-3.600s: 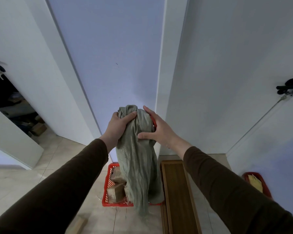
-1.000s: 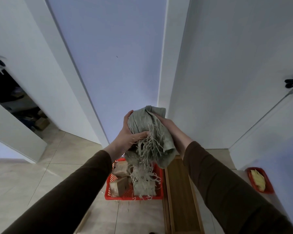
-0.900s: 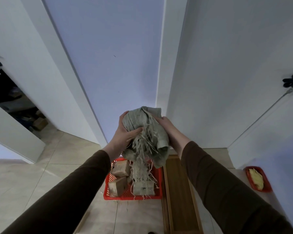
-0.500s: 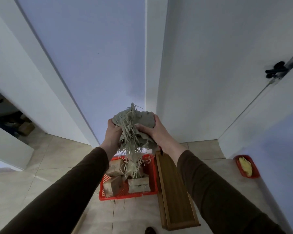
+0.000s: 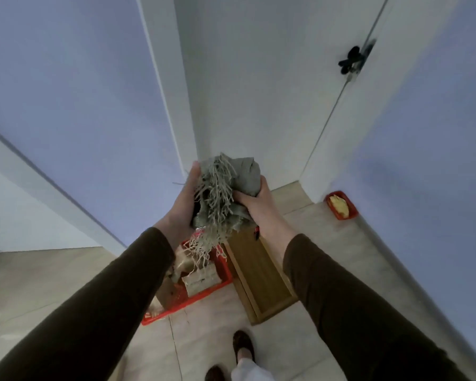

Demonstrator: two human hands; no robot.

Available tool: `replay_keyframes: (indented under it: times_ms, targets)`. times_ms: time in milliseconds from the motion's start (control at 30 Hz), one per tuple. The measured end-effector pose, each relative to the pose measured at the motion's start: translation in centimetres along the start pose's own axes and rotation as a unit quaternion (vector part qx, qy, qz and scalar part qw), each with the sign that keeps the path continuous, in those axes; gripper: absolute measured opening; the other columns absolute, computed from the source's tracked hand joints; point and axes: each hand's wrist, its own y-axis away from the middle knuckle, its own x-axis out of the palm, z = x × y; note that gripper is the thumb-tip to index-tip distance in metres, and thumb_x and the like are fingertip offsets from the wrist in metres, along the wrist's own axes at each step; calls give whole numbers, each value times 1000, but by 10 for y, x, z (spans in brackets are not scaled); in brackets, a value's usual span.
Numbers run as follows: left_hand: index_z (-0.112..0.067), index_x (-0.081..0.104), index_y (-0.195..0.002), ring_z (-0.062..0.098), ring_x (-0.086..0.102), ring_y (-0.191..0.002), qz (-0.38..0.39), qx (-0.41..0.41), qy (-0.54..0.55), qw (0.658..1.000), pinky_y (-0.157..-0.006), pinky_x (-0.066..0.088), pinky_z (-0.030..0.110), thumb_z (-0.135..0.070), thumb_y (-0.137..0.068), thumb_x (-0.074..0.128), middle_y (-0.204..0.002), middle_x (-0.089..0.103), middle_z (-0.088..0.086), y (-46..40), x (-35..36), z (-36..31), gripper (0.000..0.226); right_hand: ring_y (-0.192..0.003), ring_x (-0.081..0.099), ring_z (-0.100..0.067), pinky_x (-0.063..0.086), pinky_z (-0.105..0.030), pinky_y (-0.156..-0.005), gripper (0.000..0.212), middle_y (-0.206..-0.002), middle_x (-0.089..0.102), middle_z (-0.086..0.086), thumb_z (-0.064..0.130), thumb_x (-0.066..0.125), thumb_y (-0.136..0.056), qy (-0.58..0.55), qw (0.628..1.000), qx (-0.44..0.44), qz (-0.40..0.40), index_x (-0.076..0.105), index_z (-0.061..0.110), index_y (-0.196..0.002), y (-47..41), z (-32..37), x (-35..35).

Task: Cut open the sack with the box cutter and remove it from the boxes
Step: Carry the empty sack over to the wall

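The grey-green woven sack (image 5: 232,185) is crumpled into a bundle at chest height, with frayed threads hanging from its cut edge. My left hand (image 5: 183,202) cups its left side, and my right hand (image 5: 254,204) grips its right side from below. Under it on the floor stands a red plastic basket (image 5: 204,295) with brown cardboard boxes (image 5: 201,277) in it, free of the sack. A small red object (image 5: 256,232) pokes out under my right wrist; I cannot tell whether it is the box cutter.
A long wooden tray (image 5: 259,273) lies on the tiled floor right of the basket. A small red dish with something yellow (image 5: 340,206) sits by the right wall. White doors and walls close in ahead; a black door handle (image 5: 351,60) is upper right. My feet (image 5: 242,346) are below.
The long hanging sack has been gathered up into a tight bundle between both hands. My view has swung right and tilted down, so the basket and tray now appear slanted.
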Motion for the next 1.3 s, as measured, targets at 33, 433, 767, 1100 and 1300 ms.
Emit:
replay_keyframes:
  times_ms: [33,433,767,1100,1300]
  targets:
    - [-15,66,-139,34,70,-123,28,-10,-19,999,-97,60,46,-77,-93,45,-134,71,19,-2,10,4,80,-104,70,-14,59,-19,-68,82,-122,67,3,26,91,-75,-6,1000,-5,-18,45,28,-142,6,-3,-10]
    - [-14,45,-148,37,69,-122,114,-50,-108,986,-103,56,59,-14,-90,79,-137,67,18,-40,186,98,68,-117,69,-35,57,-57,-98,76,-134,66,-17,15,84,-84,-145,977,39,-152,43,17,-148,103,-17,-195]
    - [-12,45,-152,36,68,-123,173,-86,-154,969,-104,56,56,-12,-88,81,-138,67,17,-64,393,216,74,-112,73,-33,60,-55,-95,75,-133,68,-16,25,87,-83,-236,939,37,-248,45,15,-144,190,-56,-405]
    - [-22,34,-154,36,69,-120,178,-141,-154,962,-89,64,50,-12,-83,86,-139,64,16,-102,535,311,88,-91,79,-24,63,-37,-69,63,-124,71,-15,31,83,-86,-296,894,79,-328,48,16,-137,228,-93,-557]
    - [-21,39,-153,37,73,-115,211,-214,-174,938,-84,65,46,-11,-87,82,-135,67,20,-150,583,351,80,-95,79,-28,64,-40,-72,55,-122,73,-14,34,81,-88,-302,879,99,-356,53,18,-132,214,-125,-619]
